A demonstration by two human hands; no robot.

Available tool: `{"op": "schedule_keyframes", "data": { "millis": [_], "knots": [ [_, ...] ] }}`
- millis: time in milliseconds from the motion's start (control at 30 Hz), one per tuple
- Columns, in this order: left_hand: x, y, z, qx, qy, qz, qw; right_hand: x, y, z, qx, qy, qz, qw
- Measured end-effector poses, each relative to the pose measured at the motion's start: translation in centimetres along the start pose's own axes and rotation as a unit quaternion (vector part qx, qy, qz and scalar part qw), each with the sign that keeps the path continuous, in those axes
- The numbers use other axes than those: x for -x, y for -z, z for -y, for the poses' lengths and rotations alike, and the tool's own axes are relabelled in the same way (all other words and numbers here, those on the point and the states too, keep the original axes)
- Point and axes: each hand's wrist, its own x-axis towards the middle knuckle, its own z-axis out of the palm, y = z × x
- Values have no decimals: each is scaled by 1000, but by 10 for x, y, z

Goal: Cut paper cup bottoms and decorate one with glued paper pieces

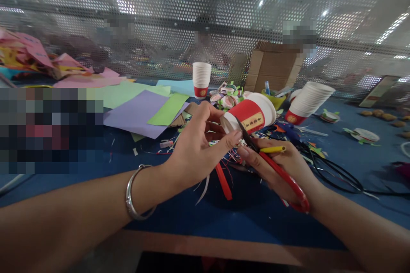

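Note:
My left hand (pixel 195 147) is closed around the base end of a red-and-white paper cup (pixel 248 113), which is tipped on its side with its wide rim to the right. A tan label with dark writing runs along the cup's red band. In my right hand (pixel 282 168) is a pair of scissors (pixel 285 177) with red handles, its dark blades resting close to the cup's base. A short yellow stick (pixel 272 149) pokes out by the right fingers; what it belongs to is unclear. Below the hands lies a red strip-like piece (pixel 223 182) among scraps.
Stacked paper cups (pixel 201 77) stand behind, with another leaning stack (pixel 309 99) to the right. Purple paper (pixel 137 113) and other coloured sheets cover the left side. Small decorated discs (pixel 365 135), black cable (pixel 339 175) and a cardboard box (pixel 272 66) lie around the blue table (pixel 179 217).

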Motion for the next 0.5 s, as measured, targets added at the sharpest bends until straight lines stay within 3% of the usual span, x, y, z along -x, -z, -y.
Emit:
{"op": "schedule_keyframes", "data": {
  "millis": [200, 400, 500],
  "knots": [
    [0, 4, 6, -87, -70, -8, 994, 3, 0, 5, 17, -32, 0, 999],
    [-1, 12, 8, -224, -158, -7, 962, 2, -2, 0, 14, -18, 1, 1000],
    [0, 12, 4, -213, -138, -8, 967, 2, -1, 2, 34, -2, -4, 999]
  ]
}}
